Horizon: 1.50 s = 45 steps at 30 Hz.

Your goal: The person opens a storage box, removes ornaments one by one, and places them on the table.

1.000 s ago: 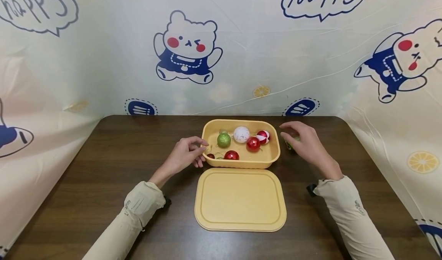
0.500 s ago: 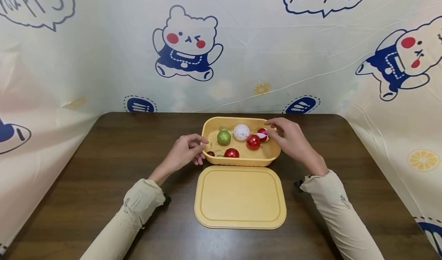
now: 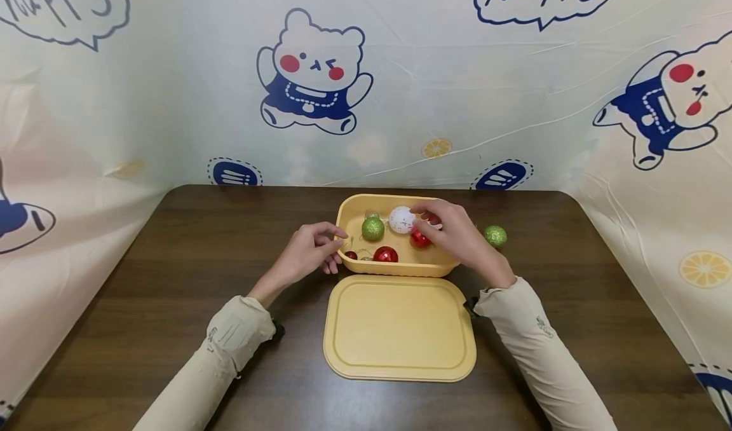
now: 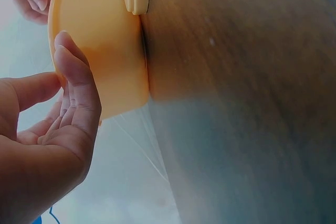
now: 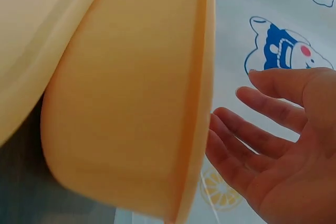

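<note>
A yellow plastic box (image 3: 400, 269) holds several Christmas baubles. My left hand (image 3: 311, 250) pinches its left rim; in the left wrist view the thumb (image 4: 39, 88) and fingers meet at that edge. Over the box's right part hovers my right hand (image 3: 454, 231), fingers loosely spread with nothing between them in the right wrist view. Below its fingertips lies a red bauble (image 3: 420, 238), and a white speckled bauble (image 3: 401, 220) is just left of them. The red-and-white bauble is mostly hidden by this hand. A glittery green bauble (image 3: 373, 229) and a shiny red bauble (image 3: 386, 254) lie farther left.
Directly in front of the box lies its flat yellow lid (image 3: 400, 329). Another green glitter bauble (image 3: 495, 236) rests on the dark wooden table (image 3: 171, 278) to the right of the box. A printed cloth (image 3: 400, 100) hangs behind the table.
My right hand has moved left, from beside the green bauble on the table to above the box, leaving that bauble in sight. The left hand stays at the rim.
</note>
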Each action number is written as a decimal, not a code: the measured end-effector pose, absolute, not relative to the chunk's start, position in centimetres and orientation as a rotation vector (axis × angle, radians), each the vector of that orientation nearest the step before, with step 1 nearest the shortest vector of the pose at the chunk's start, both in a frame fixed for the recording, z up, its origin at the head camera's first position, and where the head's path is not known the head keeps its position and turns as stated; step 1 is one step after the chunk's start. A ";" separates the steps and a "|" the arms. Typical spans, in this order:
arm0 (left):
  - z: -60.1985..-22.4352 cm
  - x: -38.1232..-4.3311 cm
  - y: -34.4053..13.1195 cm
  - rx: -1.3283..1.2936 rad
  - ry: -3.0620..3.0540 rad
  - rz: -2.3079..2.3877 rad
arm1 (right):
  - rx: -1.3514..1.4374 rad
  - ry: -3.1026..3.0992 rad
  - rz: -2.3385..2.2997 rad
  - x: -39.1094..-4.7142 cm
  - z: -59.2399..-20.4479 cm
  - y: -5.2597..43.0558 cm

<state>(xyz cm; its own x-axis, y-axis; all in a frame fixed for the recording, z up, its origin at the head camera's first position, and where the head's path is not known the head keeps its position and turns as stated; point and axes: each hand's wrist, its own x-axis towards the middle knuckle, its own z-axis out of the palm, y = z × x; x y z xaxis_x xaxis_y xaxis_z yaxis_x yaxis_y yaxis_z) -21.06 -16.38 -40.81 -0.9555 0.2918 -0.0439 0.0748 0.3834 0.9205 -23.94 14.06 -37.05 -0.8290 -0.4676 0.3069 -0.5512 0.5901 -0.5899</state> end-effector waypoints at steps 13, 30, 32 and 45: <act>-40.8 -21.1 -16.4 0.340 2.456 1.604 | 1.003 -2.691 1.010 -23.9 -38.5 11.7; -40.8 -21.0 -16.3 0.338 2.459 1.589 | 1.117 -2.955 1.069 -23.9 -41.0 10.5; -40.8 -21.0 -16.3 0.337 2.458 1.593 | 1.115 -2.964 1.106 -24.0 -41.1 10.6; -40.8 -20.8 -16.2 0.356 2.462 1.611 | 1.053 -2.950 1.199 -24.0 -40.9 10.9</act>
<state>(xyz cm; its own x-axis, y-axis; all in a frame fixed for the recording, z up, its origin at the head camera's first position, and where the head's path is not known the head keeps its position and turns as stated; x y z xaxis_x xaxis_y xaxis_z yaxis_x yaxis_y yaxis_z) -20.83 -16.22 -40.79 -0.9556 0.2940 -0.0176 0.1015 0.3848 0.9174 -23.99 10.90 -40.91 -0.7827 -0.6213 0.0370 -0.4708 0.5522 -0.6881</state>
